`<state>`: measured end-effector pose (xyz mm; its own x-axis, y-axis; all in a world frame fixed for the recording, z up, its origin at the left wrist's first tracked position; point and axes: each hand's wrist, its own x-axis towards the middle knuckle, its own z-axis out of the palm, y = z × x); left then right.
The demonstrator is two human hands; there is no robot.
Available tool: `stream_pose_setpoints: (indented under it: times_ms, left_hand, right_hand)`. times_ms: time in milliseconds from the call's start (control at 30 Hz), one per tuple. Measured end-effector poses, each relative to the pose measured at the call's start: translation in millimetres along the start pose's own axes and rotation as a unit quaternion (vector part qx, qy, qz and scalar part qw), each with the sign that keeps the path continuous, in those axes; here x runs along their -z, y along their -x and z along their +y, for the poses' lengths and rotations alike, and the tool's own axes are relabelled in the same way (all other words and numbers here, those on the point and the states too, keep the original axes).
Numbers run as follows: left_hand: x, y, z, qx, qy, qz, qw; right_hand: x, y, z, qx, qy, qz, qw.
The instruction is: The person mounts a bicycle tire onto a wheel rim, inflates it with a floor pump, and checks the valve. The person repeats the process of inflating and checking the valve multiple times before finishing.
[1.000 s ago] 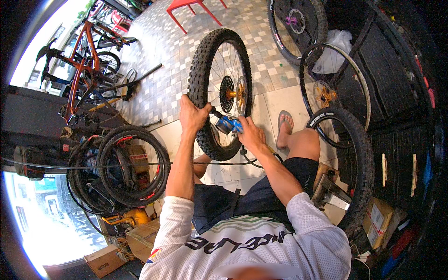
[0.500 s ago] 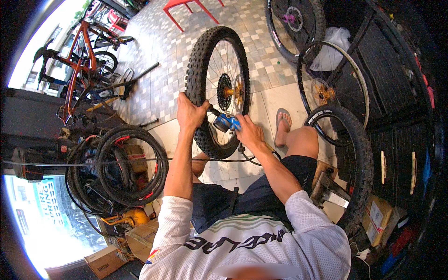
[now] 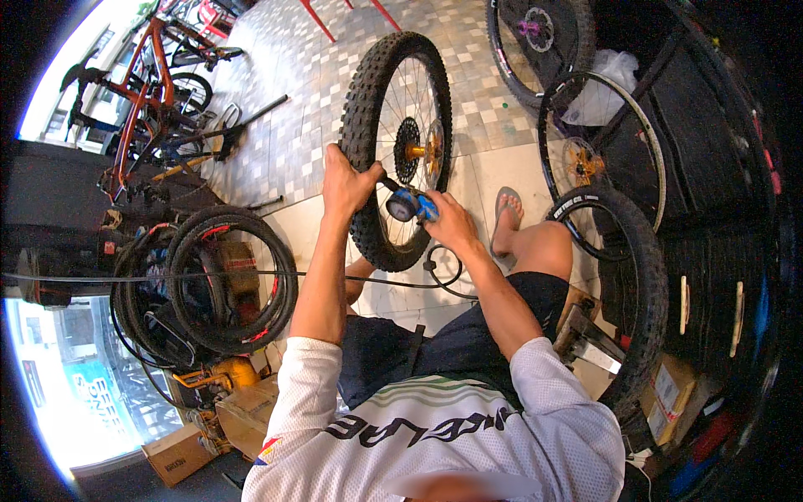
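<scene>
A bicycle wheel with a knobby black tire (image 3: pixel 360 109) stands upright on the floor before me, its gold hub (image 3: pixel 414 152) and black cassette (image 3: pixel 406 149) facing partly my way. My left hand (image 3: pixel 347 186) is wrapped round the near left side of the tire, thumb over the rim side. In my right hand (image 3: pixel 452 222) is a blue tire inflator with a round dark gauge (image 3: pixel 401 206). Its nozzle end reaches the rim beside my left thumb; whether it sits on the valve is hidden. From the inflator a black air hose (image 3: pixel 443 284) loops down and runs off left.
Several loose tires (image 3: pixel 226 280) are stacked at my left, beside cardboard boxes (image 3: pixel 247 414). An orange bicycle frame (image 3: pixel 146 92) stands far left. On my right are a bare wheel (image 3: pixel 602 159), another knobby tire (image 3: pixel 644 276) and a metal stand (image 3: pixel 590 335). Red furniture legs (image 3: pixel 318 21) show at the back.
The inflator has turned a little, so its gauge faces up more. The wheel's near edge has shifted slightly upward in view, and both hands keep their grip.
</scene>
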<state>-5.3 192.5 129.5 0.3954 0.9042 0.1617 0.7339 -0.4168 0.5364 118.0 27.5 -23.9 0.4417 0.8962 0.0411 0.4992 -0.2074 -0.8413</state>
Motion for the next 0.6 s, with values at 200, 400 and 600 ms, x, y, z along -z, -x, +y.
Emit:
stream_pose_setpoints:
  times_ms: [200, 400, 600]
  left_hand:
    - [3, 4, 5, 0.007, 0.017, -0.006, 1.0]
    - [0, 7, 4, -0.009, 0.023, 0.003, 1.0]
    - [-1, 8, 7, -0.015, 0.017, 0.002, 1.0]
  right_hand:
    - [10, -13, 8, -0.033, -0.106, -0.121, 0.986]
    - [9, -14, 12, -0.044, -0.14, -0.16, 0.976]
    - [7, -12, 15, -0.049, -0.125, -0.166, 0.977]
